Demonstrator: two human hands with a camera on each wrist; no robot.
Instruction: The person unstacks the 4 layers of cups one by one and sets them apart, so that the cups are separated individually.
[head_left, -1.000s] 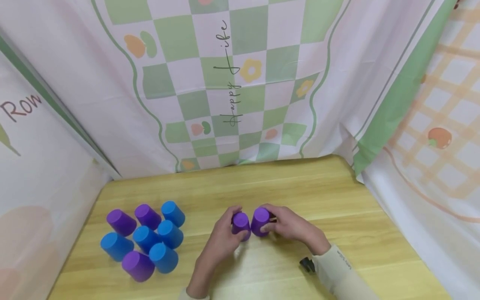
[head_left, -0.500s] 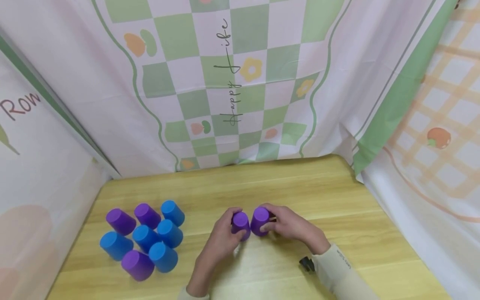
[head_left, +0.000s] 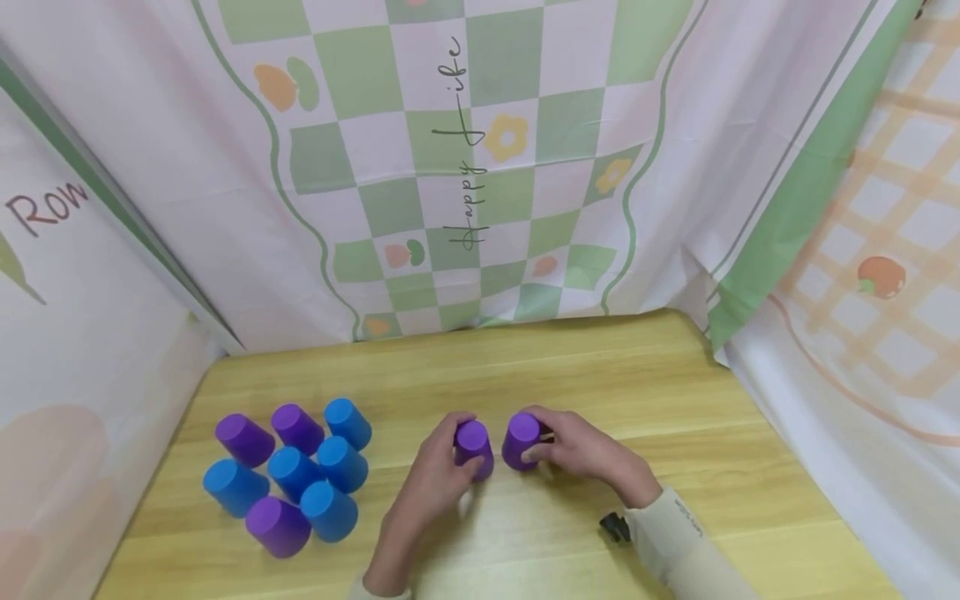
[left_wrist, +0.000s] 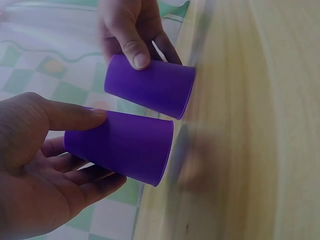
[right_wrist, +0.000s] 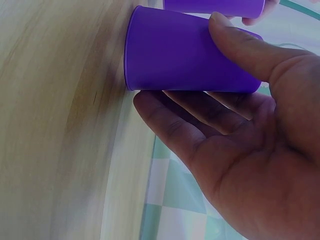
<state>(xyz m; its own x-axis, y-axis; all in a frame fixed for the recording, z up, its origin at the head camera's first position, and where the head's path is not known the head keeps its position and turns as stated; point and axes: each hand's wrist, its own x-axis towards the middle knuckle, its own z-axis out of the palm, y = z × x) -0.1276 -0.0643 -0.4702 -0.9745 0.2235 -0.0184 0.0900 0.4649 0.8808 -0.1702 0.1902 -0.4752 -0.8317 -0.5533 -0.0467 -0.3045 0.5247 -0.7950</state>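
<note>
My left hand [head_left: 437, 471] holds an upside-down purple cup [head_left: 473, 443] between thumb and fingers, at the middle of the table. Just to its right, my right hand [head_left: 581, 450] grips a second upside-down purple cup [head_left: 521, 440] the same way. A narrow gap separates the two cups in the head view. The left wrist view shows the left hand's cup [left_wrist: 127, 145] with its rim close to the wood; whether it touches I cannot tell. In the right wrist view, the thumb lies on one side of the right cup [right_wrist: 185, 52] and the fingers on the other.
At the left of the wooden table [head_left: 600, 367] stands a cluster of several upside-down cups, among them a blue cup [head_left: 328, 511] and a purple cup [head_left: 278, 527]. A small black object [head_left: 616, 527] is by the right sleeve. Printed curtains [head_left: 510, 208] border the table's back and sides.
My left hand has shifted slightly left with its purple cup, widening the gap between the two cups. The right hand and its cup stay nearly in place.
</note>
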